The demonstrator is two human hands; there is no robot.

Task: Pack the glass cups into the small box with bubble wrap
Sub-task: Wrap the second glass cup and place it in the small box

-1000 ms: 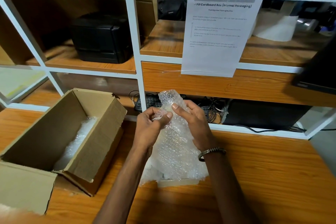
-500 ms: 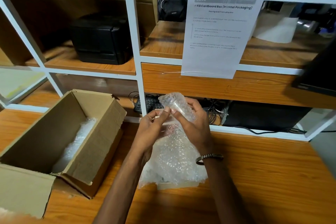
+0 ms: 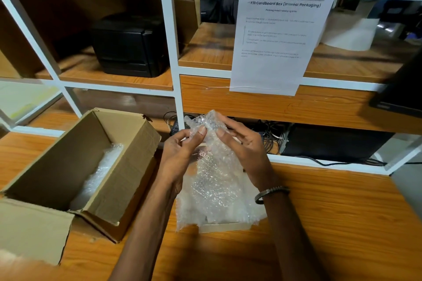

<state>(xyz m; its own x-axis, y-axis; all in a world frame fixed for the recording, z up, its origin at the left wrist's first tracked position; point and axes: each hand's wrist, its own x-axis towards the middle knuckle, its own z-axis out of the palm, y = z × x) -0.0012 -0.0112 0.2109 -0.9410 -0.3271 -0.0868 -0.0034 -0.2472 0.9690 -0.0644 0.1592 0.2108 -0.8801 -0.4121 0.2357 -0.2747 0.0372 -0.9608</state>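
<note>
Pinching bubble wrap (image 3: 214,180) at its top, left hand (image 3: 180,155) and right hand (image 3: 246,150), fingers partly curled.

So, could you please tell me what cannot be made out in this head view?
- Glass cup: none visible; the bubble wrap held by the left hand and right hand hides whatever is inside.
- Cardboard box floor: near wall blocks it.
- Instruction sheet body text: too small, blurred.
</note>
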